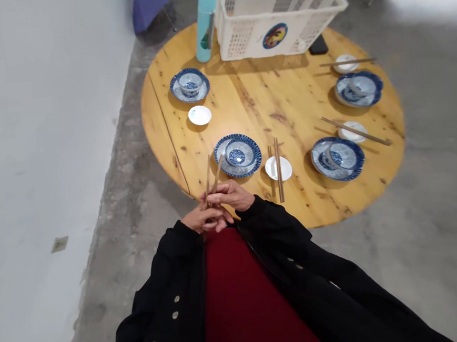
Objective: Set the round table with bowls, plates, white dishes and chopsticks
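A pair of wooden chopsticks stands nearly upright between the person's hands, just over the near edge of the round wooden table. Their long axes tilt up and away toward the table's middle, and the two sticks splay slightly, so the free tips sit apart. Their lower ends vanish inside the hands, so where they finish cannot be made out. The left hand sits lower, its fingers curled together around the sticks. The right hand lies over it, fingers together and clamped on the sticks from above (the overlap hides which fingertips press where). Both forearms, in black sleeves, angle inward from the bottom of the view and meet above a red garment.

Just beyond the hands, a blue-and-white bowl on a matching plate stands near the table's near edge. To its right, a small white dish carries a second pair of chopsticks laid across it, pointing toward the far edge. At the far edge, a white plastic basket, cut off by the top of the view, stands beside a teal thermos flask.
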